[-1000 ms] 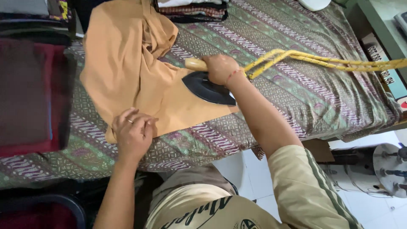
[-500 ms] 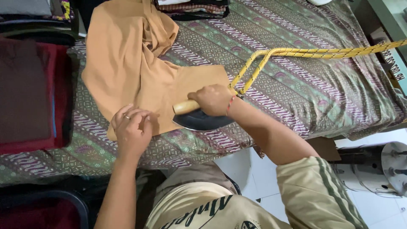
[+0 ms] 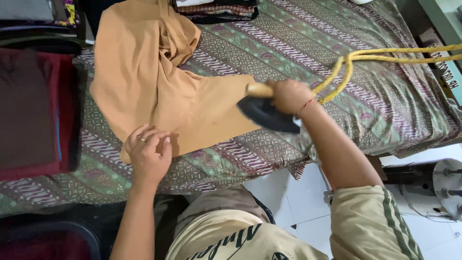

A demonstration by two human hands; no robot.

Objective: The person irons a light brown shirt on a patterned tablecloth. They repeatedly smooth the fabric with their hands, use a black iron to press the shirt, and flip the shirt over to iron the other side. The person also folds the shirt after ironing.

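Observation:
A tan-orange cloth (image 3: pixel 159 86) lies spread on a table covered with a patterned green and purple batik sheet (image 3: pixel 288 43). My left hand (image 3: pixel 148 153) presses flat on the cloth's near corner, a ring on one finger. My right hand (image 3: pixel 288 95) grips the pale wooden handle of a black iron (image 3: pixel 267 114), which sits at the cloth's right edge, partly on the batik sheet. A yellow cord (image 3: pixel 385 55) runs from the iron off to the right.
Folded dark red and brown fabric (image 3: pixel 29 110) lies stacked at the left. More folded clothes (image 3: pixel 216 7) rest at the far edge. A fan (image 3: pixel 445 185) stands on the white tiled floor at lower right, near a box (image 3: pixel 440 65) beside the table.
The iron slid back toward me over the cloth, then moved right to the cloth's edge. My left hand stayed pressed on the near corner.

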